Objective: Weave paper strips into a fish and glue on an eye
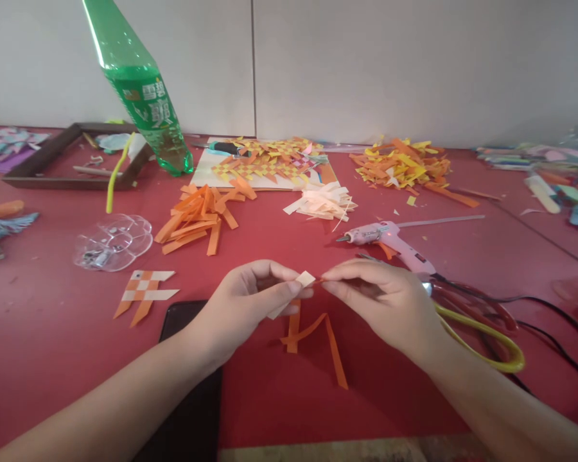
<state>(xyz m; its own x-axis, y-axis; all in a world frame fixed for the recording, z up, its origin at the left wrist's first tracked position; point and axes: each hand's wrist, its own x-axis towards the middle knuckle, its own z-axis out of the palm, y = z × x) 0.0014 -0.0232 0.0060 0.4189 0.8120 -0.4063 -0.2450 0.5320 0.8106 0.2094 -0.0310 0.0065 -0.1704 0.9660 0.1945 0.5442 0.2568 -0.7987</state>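
Between the thumb and fingers of my left hand (255,295) is a cream paper strip (305,278), its lower end showing below the thumb. My right hand (385,298) pinches the end of a thin orange strip that meets the cream one; most of it is hidden by the fingers. Orange paper strips (334,353), one of them bent, hang or lie just below my hands. Left of my left hand lies a woven orange-and-cream paper fish (142,292). A black phone (187,378) lies partly under my left forearm.
An orange strip pile (197,215), a cream strip pile (322,200) and yellow-orange scraps (404,165) lie ahead. A pink glue gun (392,240) and yellow-handled scissors (491,346) lie right, near black cables. A green bottle (144,102), dark frame (62,183) and clear tray (115,240) stand left.
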